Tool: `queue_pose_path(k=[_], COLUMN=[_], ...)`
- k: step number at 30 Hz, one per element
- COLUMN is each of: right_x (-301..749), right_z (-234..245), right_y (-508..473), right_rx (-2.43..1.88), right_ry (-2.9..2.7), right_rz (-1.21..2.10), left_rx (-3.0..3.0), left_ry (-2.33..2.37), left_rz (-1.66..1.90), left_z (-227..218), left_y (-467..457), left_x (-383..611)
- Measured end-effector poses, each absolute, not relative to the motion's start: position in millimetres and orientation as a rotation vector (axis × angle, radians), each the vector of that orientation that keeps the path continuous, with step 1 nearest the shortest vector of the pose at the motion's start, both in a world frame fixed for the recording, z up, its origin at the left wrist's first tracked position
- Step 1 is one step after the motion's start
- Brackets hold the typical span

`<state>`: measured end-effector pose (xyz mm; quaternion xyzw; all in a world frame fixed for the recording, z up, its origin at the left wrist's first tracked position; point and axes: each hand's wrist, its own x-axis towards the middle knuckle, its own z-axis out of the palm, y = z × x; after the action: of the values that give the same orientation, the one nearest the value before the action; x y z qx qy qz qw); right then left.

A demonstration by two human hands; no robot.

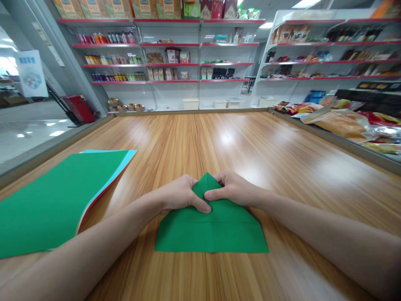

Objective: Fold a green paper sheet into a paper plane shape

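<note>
A folded sheet of green paper [211,234] is in front of me, with a pointed top and a straight lower edge towards me. My left hand [184,194] grips its left slanted side, thumb on the upper face and fingers hidden behind. From the right, my right hand [230,188] grips the other slanted side the same way. Both thumbs lie near the middle crease, the right one a little higher than the left. A crease runs down from the tip, and a fainter one crosses the lower part.
A stack of coloured paper [59,188], green on top with blue and red edges showing, lies at the left. The wooden table [200,133] has a raised rim. Packaged snacks [341,123] sit beyond the right rim, and stocked shelves [200,44] stand behind.
</note>
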<state>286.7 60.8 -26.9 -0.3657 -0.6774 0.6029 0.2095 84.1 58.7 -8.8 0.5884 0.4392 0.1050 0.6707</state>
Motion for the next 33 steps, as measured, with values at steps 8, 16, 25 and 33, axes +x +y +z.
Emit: queue_pose_path(k=[8,16,25,33], right_x=[286.0,282.8,281.9,283.5], right_z=[-28.3,-29.4,-29.7,-25.4], right_y=[58.1,58.6,59.2,58.1], right_rx=[-0.942,-0.98,-1.008,-0.969], right_ry=[-1.853,-1.874,-1.772,-1.78], right_rz=[1.68,1.512,1.474,1.564], left_rx=[1.315,1.43,1.514,1.355], left_ry=[0.974,0.928,0.92,0.846], left_rz=[0.212,0.171,0.196,0.26], left_z=[-10.4,-6.0,-9.4,-10.0], left_y=[57.8,57.8,60.1,61.0], left_x=[83.2,82.7,82.0,79.1])
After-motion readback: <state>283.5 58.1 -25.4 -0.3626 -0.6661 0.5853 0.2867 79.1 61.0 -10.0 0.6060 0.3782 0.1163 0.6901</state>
